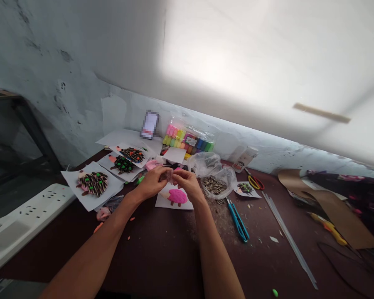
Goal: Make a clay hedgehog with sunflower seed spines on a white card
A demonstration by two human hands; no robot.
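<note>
My left hand (154, 181) and my right hand (187, 183) are close together above the table, fingers pinched on a small see-through plastic wrapper (171, 176). What is inside the wrapper is too small to make out. Just below them lies a white card (162, 203) bearing a pink clay hedgehog (178, 196) with a pale snout and brown feet. Beside my right hand, an open plastic bag (231, 181) holds striped sunflower seeds (213, 185), with a few spilled in front. Pink clay (154, 163) lies behind my left hand.
Finished seed hedgehogs (93, 184) on paper lie left, near a white power strip (46, 205). A pack of coloured clay (188, 140) and a phone (150, 124) stand at the wall. Right are a teal utility knife (238, 220), scissors (256, 182), glue sticks (288, 236) and a yellow glue gun (328, 228).
</note>
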